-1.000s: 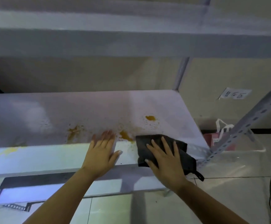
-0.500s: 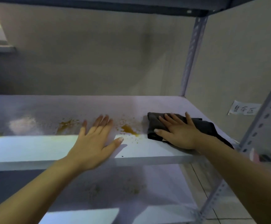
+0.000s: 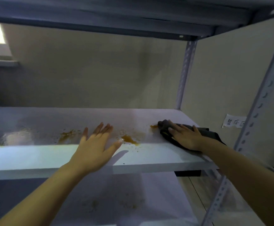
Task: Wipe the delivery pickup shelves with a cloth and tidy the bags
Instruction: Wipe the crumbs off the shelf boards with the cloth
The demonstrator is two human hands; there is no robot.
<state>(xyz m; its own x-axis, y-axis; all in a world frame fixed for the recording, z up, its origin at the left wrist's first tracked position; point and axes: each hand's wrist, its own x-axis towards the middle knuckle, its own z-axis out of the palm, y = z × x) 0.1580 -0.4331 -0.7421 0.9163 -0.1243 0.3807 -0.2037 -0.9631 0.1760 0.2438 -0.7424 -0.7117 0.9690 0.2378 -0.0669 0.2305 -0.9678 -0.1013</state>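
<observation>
Head view shows wiping barely begun: the right hand (image 3: 187, 137) presses flat on a dark grey folded cloth (image 3: 204, 133) at the white metal shelf (image 3: 51, 121)'s right end; orange sauce stains (image 3: 129, 139) remain beside the spread, empty left hand (image 3: 95, 147). No bags visible; a perforated upright post (image 3: 261, 98) crowds the corner.

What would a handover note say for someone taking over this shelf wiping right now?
Left hand: flat and open on the shelf front, bracing.
Right hand: pressed flat on the dark cloth at the shelf's right end.
Done: little; the cloth touches the rightmost spill.
Left: the orange spill by the left thumb, the smear further left, specks on the lower shelf. No bags in view.
</observation>
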